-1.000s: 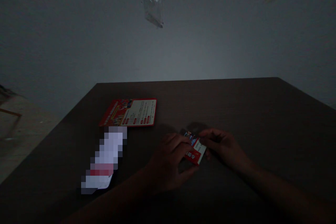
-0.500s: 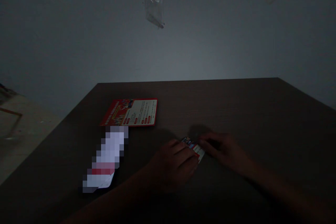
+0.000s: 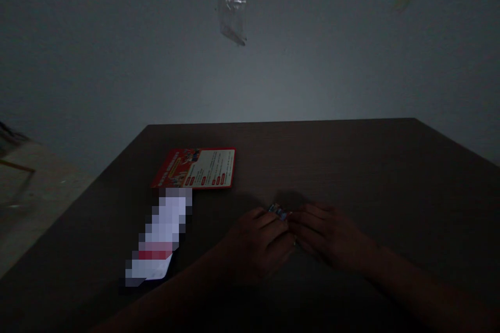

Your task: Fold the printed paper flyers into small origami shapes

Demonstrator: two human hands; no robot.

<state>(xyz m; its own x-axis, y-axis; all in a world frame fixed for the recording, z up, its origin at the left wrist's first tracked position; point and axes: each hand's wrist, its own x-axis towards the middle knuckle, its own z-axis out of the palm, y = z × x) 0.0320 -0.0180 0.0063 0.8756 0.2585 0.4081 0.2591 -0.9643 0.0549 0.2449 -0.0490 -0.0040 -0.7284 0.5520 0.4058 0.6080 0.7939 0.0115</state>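
Observation:
Between my two hands lies a small printed card (image 3: 277, 212), low over the dark table; only its far corner shows, with dark and bluish print. My left hand (image 3: 258, 242) covers the card's left part, its fingers bent over it and closed. From the other side my right hand (image 3: 328, 234) rests on the card's right part, fingers pressed together. The fingertips of both hands nearly meet, and most of the card is hidden under them. Dim light makes the exact finger contact hard to see.
A red and white printed board or booklet (image 3: 211, 168) lies farther back on the left of the brown table (image 3: 332, 161). Nearer me is a lit phone (image 3: 160, 234), its screen pixelated. Behind stands a grey wall (image 3: 312, 62) with clear plastic (image 3: 233, 8) hanging on it.
My right hand has moved left and forward over the card, covering its right part, which showed before. My left hand stays about where it was. The view has shifted slightly.

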